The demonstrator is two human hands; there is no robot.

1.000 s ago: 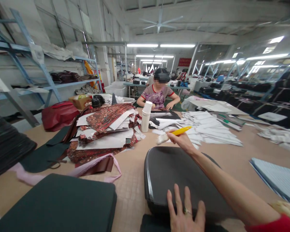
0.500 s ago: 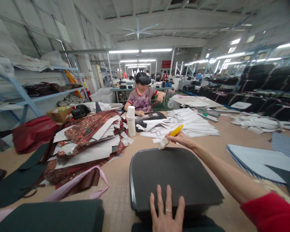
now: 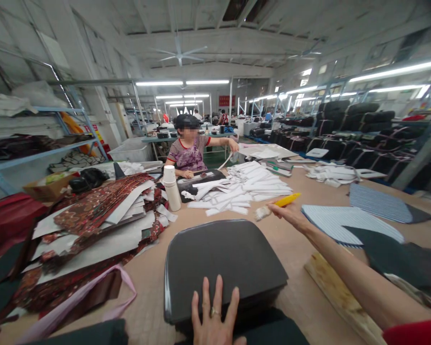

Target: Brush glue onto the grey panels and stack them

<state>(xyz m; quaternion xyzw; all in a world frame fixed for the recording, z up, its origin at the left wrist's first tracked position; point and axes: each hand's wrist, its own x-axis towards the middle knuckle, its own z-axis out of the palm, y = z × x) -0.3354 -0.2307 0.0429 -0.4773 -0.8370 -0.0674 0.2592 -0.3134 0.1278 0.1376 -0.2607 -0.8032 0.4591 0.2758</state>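
Note:
Before me lies a stack of dark grey, round-cornered panels [image 3: 226, 254] on the brown-covered table. My left hand [image 3: 215, 311] rests flat on the near part of the top panel, fingers spread, a ring on one finger. My right hand [image 3: 284, 214] is closed round a brush [image 3: 287, 200] with a yellow handle and pale bristles. The bristles point left and hover beyond the stack's far right corner, apart from it. White strips [image 3: 244, 187] lie in a loose heap past the brush.
A white bottle [image 3: 171, 191] stands left of the strips, beside piled brown patterned pieces [image 3: 93, 215]. Across the table a co-worker [image 3: 190, 148] holds a pale strip. Striped blue pieces [image 3: 345, 223] and a stained wooden block [image 3: 330, 282] lie to the right.
My right hand has carried the brush rightward, away from the stack's far edge. My left hand stays on the top panel. The view has turned right, and the co-worker's raised hand now holds a pale strip.

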